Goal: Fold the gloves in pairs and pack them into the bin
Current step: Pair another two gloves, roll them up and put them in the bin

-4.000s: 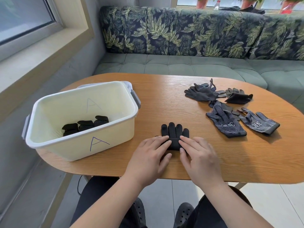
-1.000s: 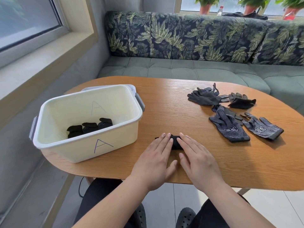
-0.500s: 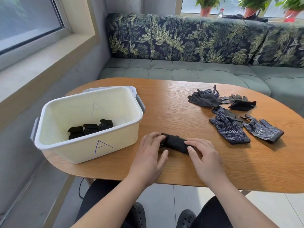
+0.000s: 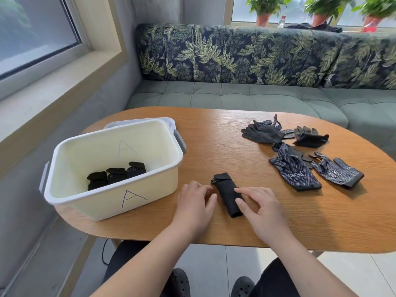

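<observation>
Folded glove roll (image 4: pixel 227 195) lies on the table (image 4: pixel 214 136), angled, just right of the bin (image 4: pixel 115 207). My right hand (image 4: pixel 260 205) is on it: index fingertip and thumb sit on top of its near half, other fingers relaxed. Can't tell if that's a pinch or just a press. My left hand (image 4: pixel 196 205) is just beside the roll's left edge, fingers loosely curled, gripping nothing; contact unclear. Three folded pairs (image 4: pixel 116 174) sit in a row on the bin floor. Loose gloves (image 4: pixel 295 168) lie unfolded at the table's right side, well apart from the roll.
</observation>
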{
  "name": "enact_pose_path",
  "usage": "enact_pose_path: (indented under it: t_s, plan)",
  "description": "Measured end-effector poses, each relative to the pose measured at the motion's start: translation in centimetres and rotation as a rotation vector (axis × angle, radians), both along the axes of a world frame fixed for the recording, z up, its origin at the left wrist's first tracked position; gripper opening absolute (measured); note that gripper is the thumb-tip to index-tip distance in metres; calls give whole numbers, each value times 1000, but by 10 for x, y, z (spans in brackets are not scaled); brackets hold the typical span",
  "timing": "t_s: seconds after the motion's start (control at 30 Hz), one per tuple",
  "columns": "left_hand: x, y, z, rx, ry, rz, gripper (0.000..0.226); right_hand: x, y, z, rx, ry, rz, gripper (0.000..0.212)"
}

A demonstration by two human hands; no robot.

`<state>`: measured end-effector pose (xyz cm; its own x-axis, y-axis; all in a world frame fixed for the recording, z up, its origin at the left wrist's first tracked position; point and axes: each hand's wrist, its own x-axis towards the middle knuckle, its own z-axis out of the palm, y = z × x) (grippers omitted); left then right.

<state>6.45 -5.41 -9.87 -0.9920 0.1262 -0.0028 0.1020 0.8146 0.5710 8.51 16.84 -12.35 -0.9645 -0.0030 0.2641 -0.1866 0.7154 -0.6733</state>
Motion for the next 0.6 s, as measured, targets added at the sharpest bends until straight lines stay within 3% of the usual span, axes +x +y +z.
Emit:
enact_pose_path:
  t_s: [0.27, 0.4, 0.6]
  plan:
    - [-11, 28, 21, 236, -157, 60, 35, 4, -2, 9, -83, -20, -47, 28]
    - [-10, 36, 31, 395, -242, 115, 35, 3, 1, 10, -209, -93, -86, 30]
    - [-8, 36, 39, 756, -413, 266, 36, -7, 3, 22, -560, -218, -142, 13]
